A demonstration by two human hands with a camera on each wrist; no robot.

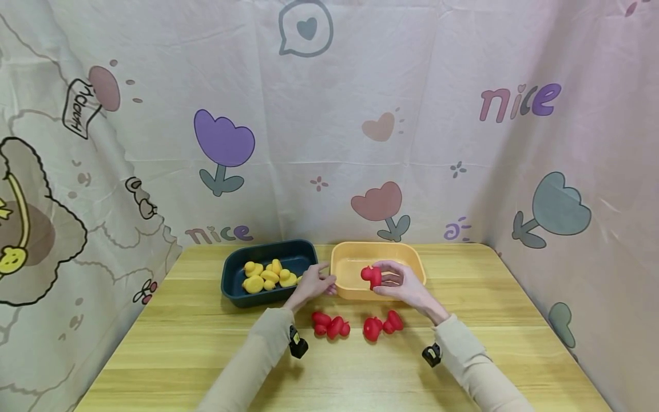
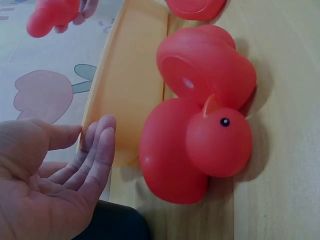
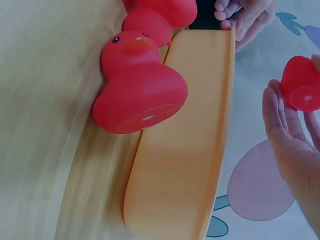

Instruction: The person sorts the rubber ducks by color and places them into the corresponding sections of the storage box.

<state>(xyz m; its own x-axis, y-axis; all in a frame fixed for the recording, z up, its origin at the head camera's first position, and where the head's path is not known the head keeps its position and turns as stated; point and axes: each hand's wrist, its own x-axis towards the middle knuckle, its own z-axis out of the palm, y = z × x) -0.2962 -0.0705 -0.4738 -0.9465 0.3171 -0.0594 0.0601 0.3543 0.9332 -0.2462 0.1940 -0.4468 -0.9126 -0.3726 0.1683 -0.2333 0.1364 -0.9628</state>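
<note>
In the head view my right hand (image 1: 404, 281) holds a red rubber duck (image 1: 372, 276) between thumb and fingers, above the orange tray (image 1: 377, 293). My left hand (image 1: 314, 281) is at that tray's left side, its fingers fairly straight and touching the near-left corner. In the left wrist view, the left hand (image 2: 60, 175) has its thumb by the rim and its fingertips over the outer wall. More red ducks lie on the table in front of the tray, one group on the left (image 1: 334, 327) and another on the right (image 1: 373, 329).
A dark blue tray (image 1: 233, 293) with several yellow rubber ducks (image 1: 270, 276) stands left of the orange one. Both trays sit near the back of the wooden table (image 1: 360, 377). Behind it hangs a printed cloth (image 1: 309, 126).
</note>
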